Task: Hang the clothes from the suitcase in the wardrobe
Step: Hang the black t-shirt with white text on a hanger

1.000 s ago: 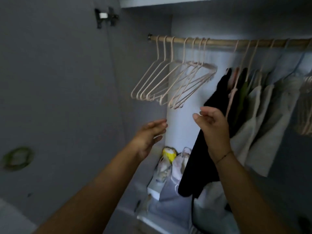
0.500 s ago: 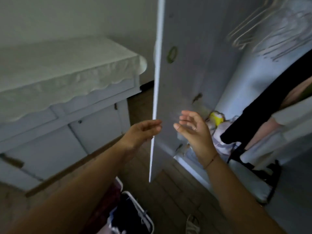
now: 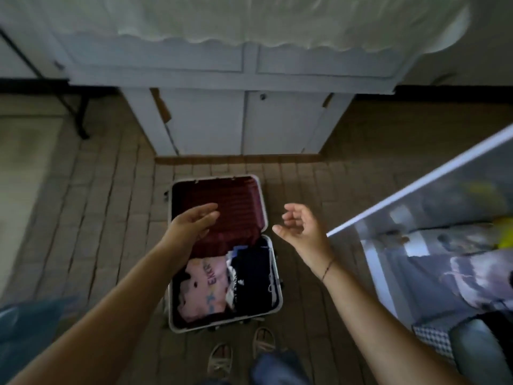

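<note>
Both arms reach out over the open suitcase (image 3: pixel 273 276) on the floor. The left hand (image 3: pixel 191 226) is flat with straight fingers, holding nothing. The right hand (image 3: pixel 301 229) hangs loosely curled, also empty.

One open suitcase (image 3: pixel 213 177) on the floor (image 3: pixel 111 218), holding one pink garment (image 3: pixel 202 290) and one dark garment (image 3: pixel 252 276). Two hands: left hand (image 3: pixel 191 226), right hand (image 3: pixel 299 229). Two sandals (image 3: pixel 220 357). One white cabinet (image 3: pixel 241 123). One wardrobe door (image 3: pixel 444 173).
</note>
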Demonstrator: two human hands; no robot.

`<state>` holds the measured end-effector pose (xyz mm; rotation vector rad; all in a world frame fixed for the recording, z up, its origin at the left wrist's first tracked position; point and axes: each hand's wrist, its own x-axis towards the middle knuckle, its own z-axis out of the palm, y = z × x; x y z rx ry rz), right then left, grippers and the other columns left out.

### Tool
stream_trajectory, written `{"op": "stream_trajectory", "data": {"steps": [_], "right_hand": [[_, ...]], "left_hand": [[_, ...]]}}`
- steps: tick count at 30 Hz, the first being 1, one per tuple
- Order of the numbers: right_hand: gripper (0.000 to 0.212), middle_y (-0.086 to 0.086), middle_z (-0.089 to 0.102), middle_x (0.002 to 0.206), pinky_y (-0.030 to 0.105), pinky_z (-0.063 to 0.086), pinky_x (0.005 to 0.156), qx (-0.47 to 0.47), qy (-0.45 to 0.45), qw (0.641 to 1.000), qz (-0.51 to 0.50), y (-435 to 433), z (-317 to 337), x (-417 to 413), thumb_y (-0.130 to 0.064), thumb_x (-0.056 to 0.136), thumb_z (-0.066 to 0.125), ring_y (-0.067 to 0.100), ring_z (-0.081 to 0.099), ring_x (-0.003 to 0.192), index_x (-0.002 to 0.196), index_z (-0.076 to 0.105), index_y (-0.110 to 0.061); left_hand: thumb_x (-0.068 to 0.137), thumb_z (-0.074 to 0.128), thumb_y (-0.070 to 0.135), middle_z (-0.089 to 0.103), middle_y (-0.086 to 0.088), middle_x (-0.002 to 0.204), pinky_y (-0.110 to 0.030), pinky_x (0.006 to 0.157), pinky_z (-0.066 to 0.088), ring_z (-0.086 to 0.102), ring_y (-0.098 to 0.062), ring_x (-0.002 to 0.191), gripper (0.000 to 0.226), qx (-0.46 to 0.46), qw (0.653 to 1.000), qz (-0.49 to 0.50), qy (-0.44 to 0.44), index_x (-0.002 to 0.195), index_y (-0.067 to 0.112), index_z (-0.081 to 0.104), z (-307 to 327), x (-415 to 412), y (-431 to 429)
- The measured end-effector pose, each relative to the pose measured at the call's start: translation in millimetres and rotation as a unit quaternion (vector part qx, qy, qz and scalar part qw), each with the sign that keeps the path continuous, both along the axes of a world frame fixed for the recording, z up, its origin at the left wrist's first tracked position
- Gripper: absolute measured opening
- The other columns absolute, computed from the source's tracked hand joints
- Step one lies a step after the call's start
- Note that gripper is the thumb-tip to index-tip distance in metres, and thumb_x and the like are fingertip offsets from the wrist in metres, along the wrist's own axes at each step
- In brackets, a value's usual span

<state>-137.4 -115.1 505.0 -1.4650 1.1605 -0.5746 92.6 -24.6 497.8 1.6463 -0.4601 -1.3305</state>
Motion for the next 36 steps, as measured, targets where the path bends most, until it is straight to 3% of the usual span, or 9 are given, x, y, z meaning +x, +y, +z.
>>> {"op": "stream_trajectory", "data": {"steps": [4,9,17,21,24,28,30,32,36], "right_hand": [[0.042,-0.004,0.058,0.097,0.026,0.049,0.087,0.039,0.046,0.997,0.056,-0.6,-94.8,29.6,-0.019,0.074,0.078,0.008,0.056,0.091,0.106,0.054,-0.032],[0.043,0.0,0.056,0.101,0.022,0.046,0.084,0.079,0.121,0.985,0.089,9.2,-243.9,45.1,-0.02,0.075,0.078,0.01,0.054,0.092,0.11,0.053,-0.024],[0.035,0.003,0.059,0.105,0.029,0.047,0.086,0.059,0.254,0.964,0.044,15.4,-480.3,15.0,-0.018,0.076,0.076,0.015,0.055,0.097,0.107,0.06,-0.013],[0.04,0.005,0.057,0.113,0.029,0.044,0.09,-0.005,0.306,0.947,0.097,11.5,-562.0,11.2,-0.023,0.074,0.078,0.022,0.055,0.107,0.108,0.063,-0.012],[0.049,0.005,0.053,0.123,0.036,0.039,0.101,-0.059,0.32,0.935,0.138,2.8,-598.6,29.5,-0.03,0.072,0.079,0.026,0.048,0.116,0.115,0.062,-0.014],[0.064,-0.006,0.044,0.14,0.037,0.032,0.104,-0.104,0.339,0.911,0.21,-4.2,-625.1,56.7,-0.042,0.073,0.074,0.024,0.038,0.127,0.131,0.053,-0.024],[0.066,-0.009,0.045,0.139,0.035,0.029,0.1,-0.118,0.386,0.875,0.266,-6.5,-632.4,64.4,-0.051,0.074,0.07,0.023,0.035,0.127,0.134,0.048,-0.032],[0.058,-0.008,0.051,0.129,0.034,0.028,0.094,-0.123,0.416,0.853,0.29,-10.6,-634.2,67.8,-0.055,0.073,0.068,0.022,0.038,0.122,0.126,0.053,-0.036],[0.026,-0.008,0.064,0.092,0.034,0.033,0.093,-0.04,0.337,0.914,0.22,-19.9,-617.4,60.8,-0.048,0.069,0.076,0.017,0.056,0.102,0.082,0.065,-0.029]], "left_hand": [[0.087,0.065,0.021,0.065,-0.003,0.116,-0.031,0.094,0.045,0.06,-0.015,0.11,0.031,0.08,0.995,0.056,-0.008,0.118,0.021,0.064,-97.9,5.9,42.9],[0.087,0.067,0.019,0.066,-0.004,0.113,-0.018,0.07,0.046,0.062,-0.012,0.096,0.032,0.151,0.987,0.06,0.019,0.118,0.016,0.065,-237.7,-11.2,68.9],[0.087,0.067,0.017,0.063,0.005,0.086,-0.002,0.057,0.043,0.057,0.001,0.074,0.029,0.184,0.981,0.029,0.053,0.115,0.008,0.064,-464.0,-69.1,57.2],[0.088,0.066,0.019,0.064,-0.005,0.108,-0.003,0.054,0.043,0.056,0.002,0.077,0.031,0.197,0.973,0.056,0.103,0.117,0.013,0.059,-539.2,-98.7,48.8],[0.089,0.065,0.025,0.059,-0.006,0.121,-0.011,0.062,0.045,0.057,-0.002,0.083,0.048,0.2,0.967,0.086,0.13,0.132,0.012,0.05,-580.5,-107.6,42.9],[0.09,0.061,0.034,0.057,-0.004,0.13,-0.029,0.092,0.046,0.056,-0.016,0.11,0.051,0.196,0.964,0.108,0.146,0.135,0.014,0.047,-611.7,-106.0,38.8],[0.091,0.06,0.035,0.063,-0.003,0.12,-0.025,0.085,0.051,0.061,-0.015,0.104,0.04,0.195,0.963,0.105,0.151,0.125,0.016,0.056,-616.8,-102.5,40.3],[0.093,0.057,0.031,0.066,0.002,0.103,-0.013,0.063,0.05,0.062,-0.008,0.089,0.024,0.191,0.963,0.111,0.156,0.114,0.018,0.06,-613.8,-99.4,41.2],[0.094,0.056,0.026,0.065,0.003,0.099,-0.006,0.05,0.045,0.06,-0.004,0.084,0.021,0.172,0.967,0.101,0.159,0.113,0.017,0.06,-600.1,-98.7,40.2]]}}
